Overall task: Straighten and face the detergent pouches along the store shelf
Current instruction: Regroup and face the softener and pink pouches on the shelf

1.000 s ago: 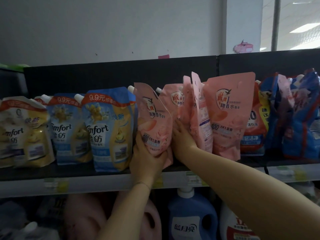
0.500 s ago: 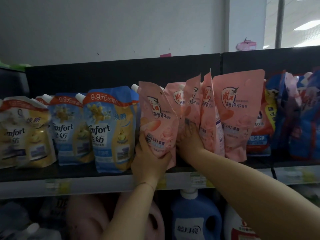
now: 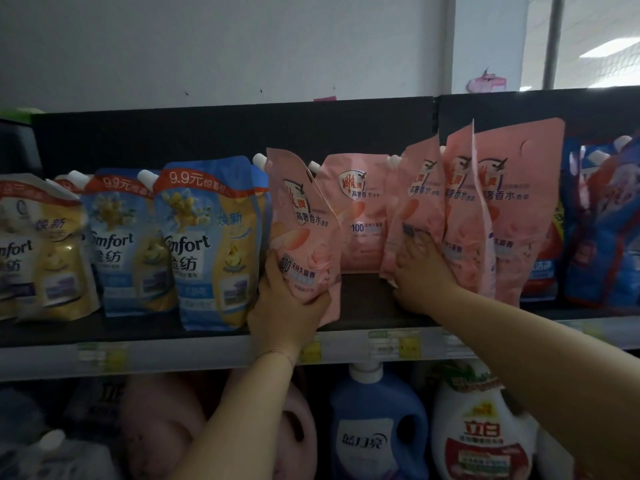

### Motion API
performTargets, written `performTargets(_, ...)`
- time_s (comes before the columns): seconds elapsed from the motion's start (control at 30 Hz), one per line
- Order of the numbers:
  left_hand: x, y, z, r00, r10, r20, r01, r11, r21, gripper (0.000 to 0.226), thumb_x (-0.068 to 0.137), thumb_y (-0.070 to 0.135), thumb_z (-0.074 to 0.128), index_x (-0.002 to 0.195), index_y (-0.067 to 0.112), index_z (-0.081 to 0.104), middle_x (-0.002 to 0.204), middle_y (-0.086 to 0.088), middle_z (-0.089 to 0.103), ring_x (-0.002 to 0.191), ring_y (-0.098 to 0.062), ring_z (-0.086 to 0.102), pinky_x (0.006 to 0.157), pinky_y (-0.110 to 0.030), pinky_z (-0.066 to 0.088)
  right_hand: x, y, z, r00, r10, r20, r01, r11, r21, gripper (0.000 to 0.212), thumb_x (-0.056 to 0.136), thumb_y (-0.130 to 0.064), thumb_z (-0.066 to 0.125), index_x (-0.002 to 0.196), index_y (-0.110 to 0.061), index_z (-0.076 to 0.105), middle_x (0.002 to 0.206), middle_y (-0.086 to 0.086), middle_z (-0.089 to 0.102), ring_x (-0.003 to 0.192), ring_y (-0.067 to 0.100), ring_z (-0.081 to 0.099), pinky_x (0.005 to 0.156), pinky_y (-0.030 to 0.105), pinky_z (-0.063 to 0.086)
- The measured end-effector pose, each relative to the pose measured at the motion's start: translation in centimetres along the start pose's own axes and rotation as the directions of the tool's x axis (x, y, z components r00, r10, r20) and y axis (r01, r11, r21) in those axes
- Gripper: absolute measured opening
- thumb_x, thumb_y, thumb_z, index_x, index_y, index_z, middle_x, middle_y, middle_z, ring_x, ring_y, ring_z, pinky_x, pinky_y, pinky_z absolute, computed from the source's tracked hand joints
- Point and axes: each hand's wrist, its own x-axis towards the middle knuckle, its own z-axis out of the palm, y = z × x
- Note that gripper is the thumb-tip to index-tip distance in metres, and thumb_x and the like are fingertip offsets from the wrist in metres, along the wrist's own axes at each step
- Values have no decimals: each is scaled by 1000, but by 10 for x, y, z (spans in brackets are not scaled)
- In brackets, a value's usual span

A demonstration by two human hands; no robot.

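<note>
Gripping a glossy, tilted pink spouted pouch (image 3: 304, 216) with left hand (image 3: 284, 306); pinching a crinkled pink pouch (image 3: 414, 202) with right hand (image 3: 422, 275).

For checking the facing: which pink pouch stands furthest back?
The pink pouch between the left hand and right hand; neither holds it, and its base sits deeper than the others'.

free: bare shelf (image 3: 367, 303) between front pink pouch (image 3: 304, 237) and pink cluster (image 3: 485, 209) | behind: another pouch (image 3: 363, 220) blocks | left: blue pouches (image 3: 207, 244) packed
</note>
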Motion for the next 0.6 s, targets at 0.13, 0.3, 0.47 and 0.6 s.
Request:
performTargets(0.13,1,4,1,1000,-22,14,22,999,30,105,68,59,70,150,29,11,140,-8,46,117,-33,54,89,-43,48,1,2,5,1000,-17,25,16,1000,21,62,98,-48,29,149,-14,32,155,10,31,146,38,6,115,57,-3)
performTargets(0.3,6,23,11,992,-108,71,103,992,70,111,70,63,68,151,28,1,139,-14,38,121,-36,47,90,-43,45,6,-6,4,991,-86,-104,117,931,345,46,96,-48,37,135,-31,55,155,7,32,147,33,8,117,48,-5)
performTargets(0.47,9,50,32,970,-169,173,133,970,202,123,71,68,65,151,19,-13,139,-19,28,126,-37,34,92,-44,43,-3,-31,-17,983,145,-114,47,398,916,28,90,-20,49,113,-15,64,120,8,64,114,30,54,99,37,41)
performTargets(0.6,14,57,42,942,-165,291,147,986,82,121,75,56,67,149,22,-21,151,-18,9,136,-39,17,108,-51,33,-9,-45,-13,957,275,96,-108,27,994,39,91,-21,50,128,-14,41,116,5,61,102,24,59,90,40,50)
